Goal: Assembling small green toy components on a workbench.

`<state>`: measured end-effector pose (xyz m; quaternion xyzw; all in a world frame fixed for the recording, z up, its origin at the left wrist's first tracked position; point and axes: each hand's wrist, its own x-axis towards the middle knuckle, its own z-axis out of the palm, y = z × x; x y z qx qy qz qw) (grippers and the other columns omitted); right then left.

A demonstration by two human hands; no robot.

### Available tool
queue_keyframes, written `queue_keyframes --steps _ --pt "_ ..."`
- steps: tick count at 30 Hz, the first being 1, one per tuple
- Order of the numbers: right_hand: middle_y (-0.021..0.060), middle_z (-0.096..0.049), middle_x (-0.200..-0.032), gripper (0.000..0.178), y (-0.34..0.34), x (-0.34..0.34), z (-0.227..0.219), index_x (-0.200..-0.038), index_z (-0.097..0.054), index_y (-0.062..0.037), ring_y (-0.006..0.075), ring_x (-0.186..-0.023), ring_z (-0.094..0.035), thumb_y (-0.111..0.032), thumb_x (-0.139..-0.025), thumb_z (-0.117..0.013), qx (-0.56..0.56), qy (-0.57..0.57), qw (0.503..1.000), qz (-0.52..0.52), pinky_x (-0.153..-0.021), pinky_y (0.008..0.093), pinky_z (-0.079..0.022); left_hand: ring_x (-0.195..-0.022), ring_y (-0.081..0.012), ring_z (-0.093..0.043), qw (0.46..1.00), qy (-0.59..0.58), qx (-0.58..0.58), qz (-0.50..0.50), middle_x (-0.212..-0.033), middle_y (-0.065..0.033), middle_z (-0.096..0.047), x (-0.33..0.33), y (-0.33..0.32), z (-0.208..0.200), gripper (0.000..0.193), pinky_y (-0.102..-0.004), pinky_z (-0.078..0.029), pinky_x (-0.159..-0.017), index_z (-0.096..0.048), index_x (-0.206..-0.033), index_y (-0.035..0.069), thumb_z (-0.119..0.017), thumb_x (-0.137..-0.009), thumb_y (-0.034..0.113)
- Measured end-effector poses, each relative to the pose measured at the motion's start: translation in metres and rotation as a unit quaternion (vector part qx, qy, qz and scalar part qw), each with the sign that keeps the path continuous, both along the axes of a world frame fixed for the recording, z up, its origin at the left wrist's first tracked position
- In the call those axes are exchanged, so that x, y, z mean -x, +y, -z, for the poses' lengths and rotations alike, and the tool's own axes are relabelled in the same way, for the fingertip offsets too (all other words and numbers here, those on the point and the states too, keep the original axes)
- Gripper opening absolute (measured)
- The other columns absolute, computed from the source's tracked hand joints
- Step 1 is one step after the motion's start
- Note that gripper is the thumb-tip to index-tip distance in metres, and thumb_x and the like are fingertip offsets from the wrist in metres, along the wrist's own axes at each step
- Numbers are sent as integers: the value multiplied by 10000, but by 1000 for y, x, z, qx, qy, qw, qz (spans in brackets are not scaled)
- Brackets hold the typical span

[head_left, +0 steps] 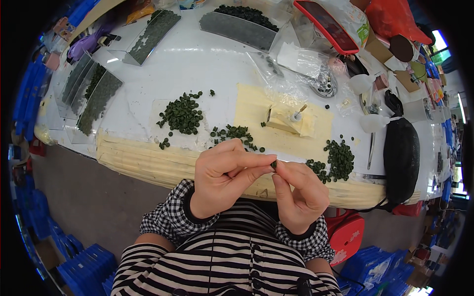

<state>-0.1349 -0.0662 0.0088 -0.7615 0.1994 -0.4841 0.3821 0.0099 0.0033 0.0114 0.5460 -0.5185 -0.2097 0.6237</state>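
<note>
Both my hands meet above the table's near edge, pinching one small dark green round piece point(273, 165) between them. My left hand point(219, 176) grips it with thumb and forefinger from the left. From the other side, the thumb and forefinger of my right hand point(302, 192) close on the same piece. Just beyond my left hand lies a small scatter of green round pieces point(237, 132). A larger heap point(181, 114) sits farther left, and another heap point(340, 160) lies to the right of my right hand. Behind my hands stands a cream-taped block with an upright pin point(291, 121).
Clear trays of green pieces stand at the far left point(98, 98), back left point(153, 37) and back middle point(239, 27). A red-cased phone point(328, 27) leans at the back right. White squeeze bottles point(363, 84), tweezers point(371, 150) and a black pouch point(402, 160) are on the right.
</note>
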Motion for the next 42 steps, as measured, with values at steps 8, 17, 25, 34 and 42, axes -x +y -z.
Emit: queue_keyframes --steps 8,17,25,34,42 --pt "144 -689 -856 288 0 1 1 -985 -686 15 204 -719 -662 112 -714 -699 -6 0 1000 -3 -640 252 -508 -531 -65 -358 1000 8 -4 4 -598 25 -421 -1 -1 1 263 -220 -273 -472 -726 -985 61 -749 -732 -5" --pt "141 -683 -838 299 0 1 2 -998 -685 18 201 -703 -651 110 -713 -699 -11 -2 1000 -5 -631 249 -501 -524 -61 -343 999 45 -17 1 -594 32 -396 0 0 3 246 -218 -265 -477 -728 -967 64 -756 -731 3" --pt "138 -679 -835 311 1 0 2 -1010 -685 15 199 -697 -645 110 -714 -699 -7 -5 1000 -5 -628 248 -499 -521 -61 -341 999 33 -1 -7 -596 33 -396 -1 -1 5 227 -218 -261 -475 -733 -940 66 -766 -723 8" --pt "139 -678 -843 306 0 4 -4 -1009 -684 20 202 -704 -646 111 -717 -694 -4 27 1000 -13 -634 252 -503 -537 -68 -403 1000 -16 -7 -5 -609 9 -492 -2 1 -3 249 -209 -303 -468 -731 -972 61 -748 -732 -2" --pt "148 -683 -855 292 -2 6 -6 -994 -688 24 206 -713 -653 111 -716 -695 -12 32 999 -21 -640 257 -509 -532 -67 -402 1000 -6 -8 11 -610 9 -484 -2 1 0 246 -205 -305 -468 -729 -978 60 -735 -742 -9"
